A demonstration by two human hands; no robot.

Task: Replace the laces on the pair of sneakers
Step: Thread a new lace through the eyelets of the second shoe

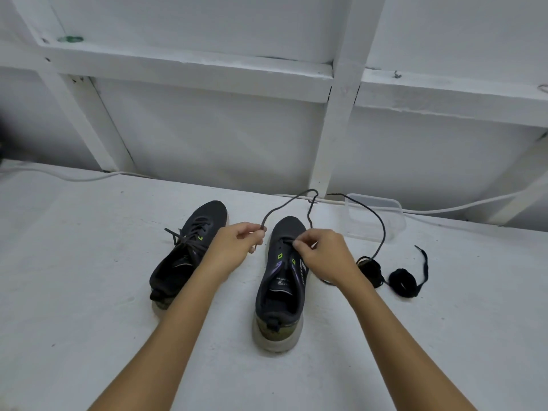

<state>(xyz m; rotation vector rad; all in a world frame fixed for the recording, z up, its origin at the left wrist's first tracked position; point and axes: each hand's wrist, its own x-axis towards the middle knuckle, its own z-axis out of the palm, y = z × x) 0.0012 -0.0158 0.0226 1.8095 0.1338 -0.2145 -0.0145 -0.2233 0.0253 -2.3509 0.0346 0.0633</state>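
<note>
While two dark sneakers sit side by side on a white surface in the lower middle of the frame, a person works a dark lace at the toe end of the right sneaker. The left hand pinches one stretch of that lace between thumb and fingertips just left of the shoe's toe; the right hand pinches it over the lowest eyelets, its fingers curled down onto the shoe. From the two hands the lace rises in a loop toward the centre of the frame. A further dark strand arcs over to the right and drops toward the bundles there.

The left sneaker, left of centre and angled slightly, is laced and lies untouched behind the left forearm. To the right of the right wrist two coiled black lace bundles lie on the surface, just beside each other. A clear plastic container stands beyond them against a white framed wall, and a white cable trails along the wall's foot.
</note>
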